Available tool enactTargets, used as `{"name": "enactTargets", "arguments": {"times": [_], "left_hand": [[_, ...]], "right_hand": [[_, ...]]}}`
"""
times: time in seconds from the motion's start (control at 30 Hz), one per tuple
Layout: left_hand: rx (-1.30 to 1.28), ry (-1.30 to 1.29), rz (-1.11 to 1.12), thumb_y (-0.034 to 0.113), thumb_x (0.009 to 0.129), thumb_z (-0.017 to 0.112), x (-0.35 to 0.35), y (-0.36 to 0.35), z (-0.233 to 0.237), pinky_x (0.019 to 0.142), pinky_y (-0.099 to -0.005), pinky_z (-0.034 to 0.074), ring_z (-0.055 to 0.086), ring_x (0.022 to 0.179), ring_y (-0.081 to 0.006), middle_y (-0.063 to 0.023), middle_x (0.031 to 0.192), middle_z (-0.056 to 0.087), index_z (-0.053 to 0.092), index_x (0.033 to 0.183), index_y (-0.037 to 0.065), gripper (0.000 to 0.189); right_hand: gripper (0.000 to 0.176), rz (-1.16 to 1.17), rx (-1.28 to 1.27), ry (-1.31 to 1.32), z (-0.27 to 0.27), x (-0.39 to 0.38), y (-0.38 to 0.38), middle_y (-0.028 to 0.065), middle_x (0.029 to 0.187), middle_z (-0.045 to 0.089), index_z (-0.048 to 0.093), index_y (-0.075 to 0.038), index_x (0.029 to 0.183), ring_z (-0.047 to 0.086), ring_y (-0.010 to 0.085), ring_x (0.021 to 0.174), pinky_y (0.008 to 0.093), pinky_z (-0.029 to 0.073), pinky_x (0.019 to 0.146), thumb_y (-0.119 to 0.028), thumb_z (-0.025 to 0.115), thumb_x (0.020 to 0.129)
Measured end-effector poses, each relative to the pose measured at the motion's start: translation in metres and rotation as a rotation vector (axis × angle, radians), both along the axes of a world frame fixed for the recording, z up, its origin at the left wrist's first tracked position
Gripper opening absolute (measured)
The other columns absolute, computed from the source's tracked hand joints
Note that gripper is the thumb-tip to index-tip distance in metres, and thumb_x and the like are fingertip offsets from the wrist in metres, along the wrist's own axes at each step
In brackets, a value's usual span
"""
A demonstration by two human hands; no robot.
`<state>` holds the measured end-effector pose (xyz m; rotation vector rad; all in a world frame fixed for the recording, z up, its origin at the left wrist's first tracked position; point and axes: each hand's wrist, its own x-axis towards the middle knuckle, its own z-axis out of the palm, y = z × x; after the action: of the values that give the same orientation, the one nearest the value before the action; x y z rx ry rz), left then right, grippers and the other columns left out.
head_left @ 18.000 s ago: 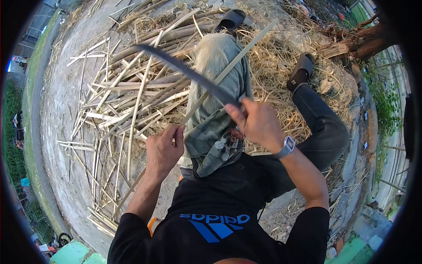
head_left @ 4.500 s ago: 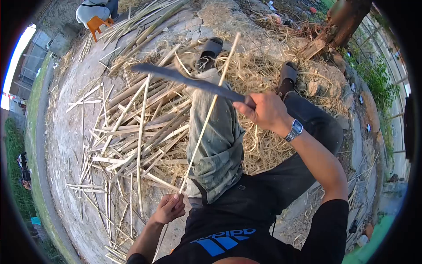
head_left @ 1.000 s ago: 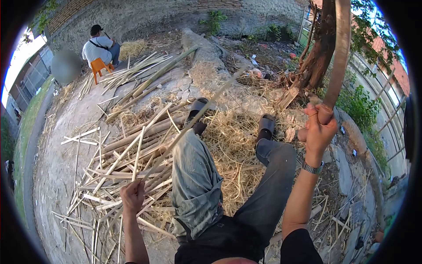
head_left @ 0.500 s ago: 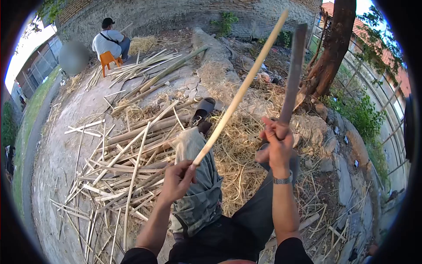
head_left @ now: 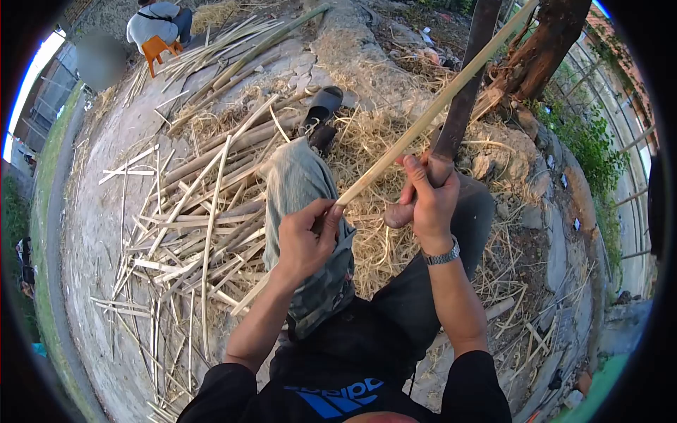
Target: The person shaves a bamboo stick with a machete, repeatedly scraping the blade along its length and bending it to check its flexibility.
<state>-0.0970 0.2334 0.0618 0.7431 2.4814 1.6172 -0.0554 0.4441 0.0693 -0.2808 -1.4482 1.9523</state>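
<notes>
A long pale bamboo strip [head_left: 395,151] is pinched between the thumb and fingers of my left hand [head_left: 307,240]. It slants up to the right, and its near end shows below that wrist. My right hand [head_left: 431,201] is wrapped round the wooden handle of a machete [head_left: 462,116], its thumb lying along the handle. The dark blade points upward, and the strip overlaps it in this view. Under my left hand, a grey-green cloth [head_left: 300,176] covers one knee.
Piled bamboo pieces [head_left: 211,218] lie at left, with curly shavings [head_left: 381,134] ahead around my sandal [head_left: 324,106]. A tree trunk [head_left: 553,46] stands at right. Farther off, a person [head_left: 159,25] sits on an orange chair [head_left: 156,51] beside more strips [head_left: 218,53].
My hands have come closer together. The strip has shifted back through my left hand and now crosses the machete blade in view. My view has tipped downward.
</notes>
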Motion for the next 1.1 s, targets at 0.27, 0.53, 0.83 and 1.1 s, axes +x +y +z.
{"name": "enactTargets", "arguments": {"times": [0.27, 0.53, 0.83, 1.1], "left_hand": [[-0.04, 0.144, 0.126, 0.018, 0.101, 0.067, -0.014, -0.008, -0.009, 0.051, -0.028, 0.044, 0.059, 0.054, -0.0096, -0.0053, 0.061, 0.063, 0.072, 0.097, -0.001, 0.02], [0.016, 0.291, 0.135, 0.015, 0.094, 0.073, 0.001, 0.008, -0.025, 0.049, -0.0376, 0.043, 0.059, 0.05, -0.0288, -0.0125, 0.064, 0.064, 0.072, 0.094, 0.003, 0.012], [0.027, 0.161, 0.265, 0.017, 0.099, 0.068, -0.026, -0.026, -0.017, 0.05, -0.0306, 0.041, 0.054, 0.048, -0.0135, -0.0063, 0.059, 0.062, 0.072, 0.098, 0.002, 0.016], [0.043, -0.125, -0.03, 0.013, 0.104, 0.061, 0.004, -0.015, -0.001, 0.06, -0.0259, 0.045, 0.06, 0.063, -0.008, -0.0034, 0.07, 0.068, 0.069, 0.106, -0.003, 0.019]], "right_hand": [[0.038, -0.054, -0.007, -0.094, 0.004, 0.004, -0.001, 0.0018, 0.072, 0.058, 0.053, -0.003, 0.091, 0.052, 0.0071, 0.046, 0.0208, 0.043, 0.042, -0.019, 0.087, 0.086], [0.031, 0.053, -0.077, -0.183, -0.011, -0.004, -0.032, 0.0051, 0.075, 0.063, 0.054, -0.002, 0.082, 0.055, 0.0078, 0.048, 0.0231, 0.044, 0.042, -0.009, 0.085, 0.086], [0.026, -0.072, 0.029, -0.174, -0.004, 0.003, -0.008, 0.0077, 0.076, 0.064, 0.054, -0.001, 0.089, 0.057, 0.0099, 0.049, 0.0244, 0.046, 0.044, 0.001, 0.08, 0.086], [0.024, -0.042, -0.054, -0.078, -0.008, 0.0, -0.006, 0.0196, 0.096, 0.074, 0.055, -0.001, 0.096, 0.053, 0.0082, 0.048, 0.0227, 0.045, 0.044, -0.004, 0.078, 0.09]]}}
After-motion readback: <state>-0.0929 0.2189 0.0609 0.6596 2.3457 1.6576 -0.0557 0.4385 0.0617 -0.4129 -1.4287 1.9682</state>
